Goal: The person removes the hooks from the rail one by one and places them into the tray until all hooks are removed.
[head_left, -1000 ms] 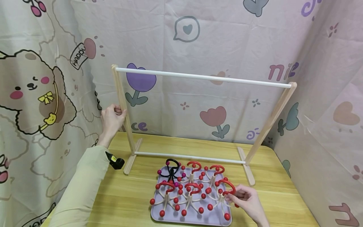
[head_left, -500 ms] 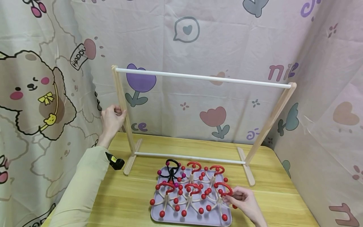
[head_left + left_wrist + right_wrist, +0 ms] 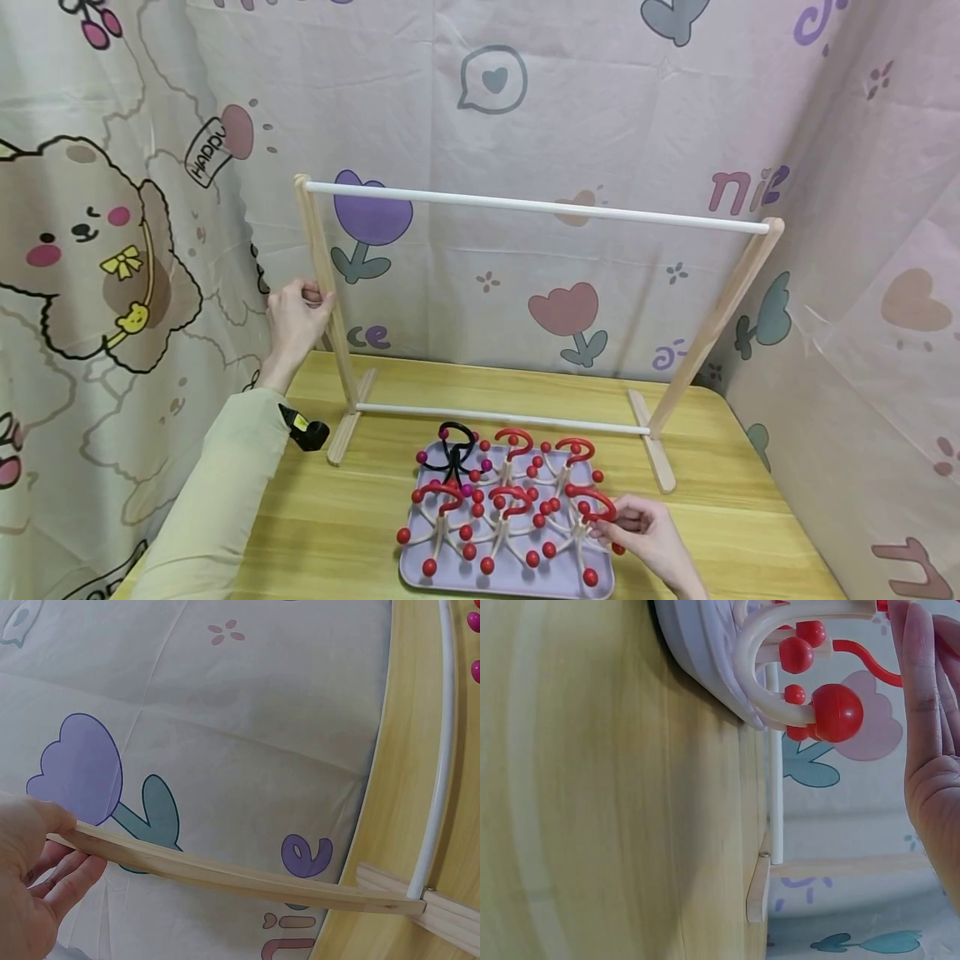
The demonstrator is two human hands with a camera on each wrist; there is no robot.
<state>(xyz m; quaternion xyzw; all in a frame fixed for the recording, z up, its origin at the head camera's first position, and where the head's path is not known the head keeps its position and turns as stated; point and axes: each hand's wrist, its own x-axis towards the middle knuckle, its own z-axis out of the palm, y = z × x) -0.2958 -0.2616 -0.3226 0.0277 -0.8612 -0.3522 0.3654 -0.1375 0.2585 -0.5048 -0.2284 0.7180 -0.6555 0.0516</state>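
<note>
My left hand (image 3: 298, 321) grips the left post (image 3: 341, 354) of a wooden rack with white rods; in the left wrist view the thumb lies on one side of the post (image 3: 225, 874) and fingers on the other. My right hand (image 3: 651, 533) pinches the neck of a multi-arm hook hanger (image 3: 581, 533) at the tray's front right. It has a red curved top and cream arms tipped with red balls. In the right wrist view a red ball (image 3: 838, 712) on a cream arm shows beside the fingers (image 3: 921, 682).
Several similar red-topped hangers (image 3: 504, 525) and a black hanger with magenta balls (image 3: 454, 457) stand on the lilac tray (image 3: 416, 571). Behind it runs the rack's lower rod (image 3: 502, 417), its upper rod (image 3: 525, 204) high above. Printed curtains (image 3: 487, 150) surround the wooden table (image 3: 337, 533).
The hanger in my right hand has shifted slightly left and its red top has turned a little, the hand moving with it. My left hand stays on the post.
</note>
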